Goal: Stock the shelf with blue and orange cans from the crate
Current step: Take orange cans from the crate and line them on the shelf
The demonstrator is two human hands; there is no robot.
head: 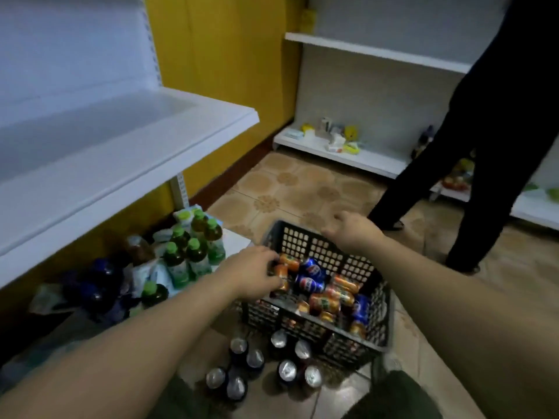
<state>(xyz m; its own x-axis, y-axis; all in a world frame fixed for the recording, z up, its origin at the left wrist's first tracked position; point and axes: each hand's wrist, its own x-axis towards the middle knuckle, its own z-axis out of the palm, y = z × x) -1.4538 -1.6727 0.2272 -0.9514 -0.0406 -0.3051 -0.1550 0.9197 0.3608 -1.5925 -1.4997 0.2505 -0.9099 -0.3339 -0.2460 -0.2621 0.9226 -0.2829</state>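
Head view.
- Crate (pixel 302 325): dark plastic lattice, on the tiled floor (pixel 290 189), just right of the shelf unit.
- Inside it: a loose heap of orange cans (pixel 331 302) and blue cans (pixel 311 284), most lying on their sides.
- Left grip (pixel 252 275): reached in over the crate's left rim, fingers curled round an orange can (pixel 279 271) at the left end of the heap.
- Right grip (pixel 352 231): at the crate's far rim, blurred. Fingers point left. Cannot tell whether it clasps the rim or only hangs over it.
- Shelf (pixel 127 140): white, upper left, above and to the left of the crate.
- Below the shelf: green-capped bottles (pixel 196 255) standing in a cluster, darker bottles beside them.
- Dark cans (pixel 287 370) with silver tops stand upright on the floor just in front of the crate.
- A second person in dark trousers (pixel 484 146) stands at right, near a low white shelf (pixel 378 164) with small packets.
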